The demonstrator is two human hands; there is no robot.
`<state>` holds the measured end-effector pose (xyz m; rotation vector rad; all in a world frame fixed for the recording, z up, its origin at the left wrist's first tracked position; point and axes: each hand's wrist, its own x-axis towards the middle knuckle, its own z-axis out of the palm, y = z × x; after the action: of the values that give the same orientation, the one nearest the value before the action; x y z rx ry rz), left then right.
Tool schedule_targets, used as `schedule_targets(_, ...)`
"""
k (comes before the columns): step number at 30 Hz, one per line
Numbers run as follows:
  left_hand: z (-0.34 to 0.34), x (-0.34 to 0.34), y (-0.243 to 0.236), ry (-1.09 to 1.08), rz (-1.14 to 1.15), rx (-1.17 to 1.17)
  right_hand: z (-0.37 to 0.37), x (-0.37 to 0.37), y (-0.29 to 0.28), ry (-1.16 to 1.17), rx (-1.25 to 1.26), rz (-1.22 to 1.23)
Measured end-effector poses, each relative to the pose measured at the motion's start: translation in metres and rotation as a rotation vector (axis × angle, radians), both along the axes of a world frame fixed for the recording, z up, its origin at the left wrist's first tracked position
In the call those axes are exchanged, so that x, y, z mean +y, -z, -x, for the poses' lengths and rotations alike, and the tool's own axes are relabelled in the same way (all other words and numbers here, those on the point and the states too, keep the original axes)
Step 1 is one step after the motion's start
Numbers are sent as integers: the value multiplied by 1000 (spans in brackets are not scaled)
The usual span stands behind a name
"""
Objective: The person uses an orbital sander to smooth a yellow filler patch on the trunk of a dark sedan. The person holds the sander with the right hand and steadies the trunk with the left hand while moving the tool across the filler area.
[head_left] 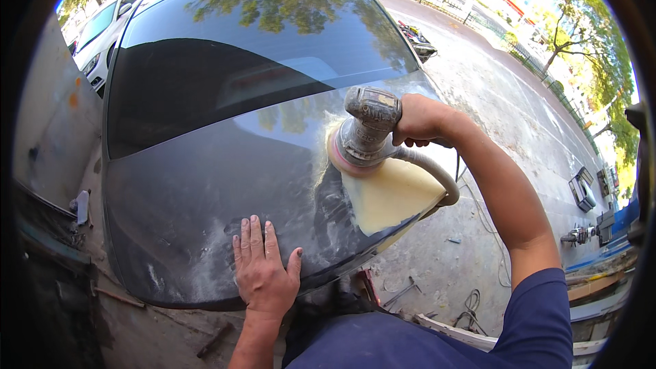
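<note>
A dark grey car panel point(184, 191) spreads out in front of me below a glass window point(225, 75). Cream-coloured filler point(389, 195) covers its right corner, and pale dust streaks the paint. My right hand point(420, 123) is wrapped round the handle of a dusty grey orbital sander point(369, 130). The sander's round pad rests at the upper left edge of the filler, and a ribbed hose point(437, 171) curves away from it to the right. Flat on the dusty near part of the panel lies my left hand point(265, 270), fingers stretched out, holding nothing.
Concrete ground point(471, 68) runs along the car's right side, with a cable point(471, 311) and loose tools point(403, 292) on it near me. A white car point(102, 34) stands at the far left. Long boards point(601, 294) lie at the lower right.
</note>
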<state>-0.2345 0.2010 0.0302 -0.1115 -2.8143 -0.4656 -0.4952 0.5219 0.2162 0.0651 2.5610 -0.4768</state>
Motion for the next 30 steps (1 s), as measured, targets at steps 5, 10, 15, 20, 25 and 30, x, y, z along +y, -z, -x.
schedule_targets(5, 1, -2, 2, 1, -8, 7, -24, 6, -4, -84, 4, -43)
schedule_targets(10, 1, -2, 3, 3, -24, 14, -27, 1, -2, -136, -1, -9)
schedule_targets(15, -1, -2, 0, -2, -49, -2, 3, -1, -3, -16, 40, -14)
schedule_targets(20, 0, -2, -1, -7, -62, -17, -53, 17, -4, -229, -9, -158)
schedule_targets(25, 1, -1, 0, -4, -26, -12, -52, 8, 1, -387, 75, -184)
schedule_targets(30, 0, -1, 0, 1, -17, -8, -17, 2, 0, -19, 12, 4)
